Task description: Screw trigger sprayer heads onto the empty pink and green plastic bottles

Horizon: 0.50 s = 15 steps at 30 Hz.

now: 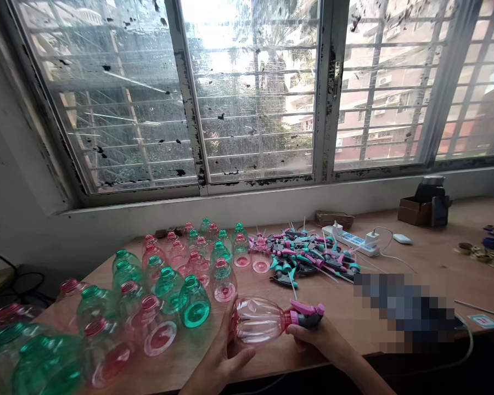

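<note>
A clear pink spray bottle (pixel 258 319) lies sideways between my two hands, just above the front of the table. My left hand (pixel 226 345) cups its base end, fingers behind it and thumb below. At the other end, my right hand (pixel 313 337) grips around the neck and the pink and grey trigger sprayer (pixel 307 315), which sits on the bottle's mouth. Whether the sprayer is fully screwed on I cannot tell. Left of my hands stand several open-topped bottles, such as a green one (pixel 195 302) and a pink one (pixel 158 329). Behind lies a pile of trigger sprayers (pixel 313 252).
A white power strip (pixel 349 240) with plugged-in chargers lies behind the sprayer pile. To the right, a blurred-out object (pixel 403 310) rests near the front edge, with cables beside it. A cardboard box (pixel 415 211) stands at the back right, below the windows.
</note>
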Motion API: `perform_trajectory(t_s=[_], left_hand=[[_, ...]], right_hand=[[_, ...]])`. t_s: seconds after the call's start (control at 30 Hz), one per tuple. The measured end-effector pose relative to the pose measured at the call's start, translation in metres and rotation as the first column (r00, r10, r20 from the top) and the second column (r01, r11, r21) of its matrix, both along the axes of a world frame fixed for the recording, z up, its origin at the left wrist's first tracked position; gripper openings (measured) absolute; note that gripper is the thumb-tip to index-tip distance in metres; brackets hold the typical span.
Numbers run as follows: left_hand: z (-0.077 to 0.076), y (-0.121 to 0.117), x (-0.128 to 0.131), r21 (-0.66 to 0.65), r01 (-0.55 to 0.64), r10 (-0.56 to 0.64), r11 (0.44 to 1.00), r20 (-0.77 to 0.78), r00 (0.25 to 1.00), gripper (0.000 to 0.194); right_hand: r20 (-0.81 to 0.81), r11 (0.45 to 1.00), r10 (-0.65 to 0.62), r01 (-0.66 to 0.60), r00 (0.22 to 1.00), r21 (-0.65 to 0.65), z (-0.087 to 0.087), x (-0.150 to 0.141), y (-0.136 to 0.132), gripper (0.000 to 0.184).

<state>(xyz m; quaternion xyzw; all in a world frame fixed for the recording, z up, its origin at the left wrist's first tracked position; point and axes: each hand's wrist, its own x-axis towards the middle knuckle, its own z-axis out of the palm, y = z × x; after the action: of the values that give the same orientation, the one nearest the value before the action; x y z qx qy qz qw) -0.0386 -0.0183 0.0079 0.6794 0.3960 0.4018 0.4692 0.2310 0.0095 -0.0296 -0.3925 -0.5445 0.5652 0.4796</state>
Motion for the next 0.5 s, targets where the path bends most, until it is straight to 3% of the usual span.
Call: perform_trajectory(t_s=[0.3,0.5], left_hand=[[0.0009,-0.0005,-0.0005,0.002,-0.003,0.003,1.0,-0.034,0.999,0.099],[0.0049,0.0004,0.0013,-0.032,0.025,-0.023,0.999,0.043,0.999,0.097]], right_hand=[[-0.024,1.0,0.004,-0.004,1.0,-0.014,0.0009,0.0007,-0.0005,0.077],[-0.032,1.0,-0.005,0.005,0.999,-0.008,-0.0017,0.0012,0.0,0.072]])
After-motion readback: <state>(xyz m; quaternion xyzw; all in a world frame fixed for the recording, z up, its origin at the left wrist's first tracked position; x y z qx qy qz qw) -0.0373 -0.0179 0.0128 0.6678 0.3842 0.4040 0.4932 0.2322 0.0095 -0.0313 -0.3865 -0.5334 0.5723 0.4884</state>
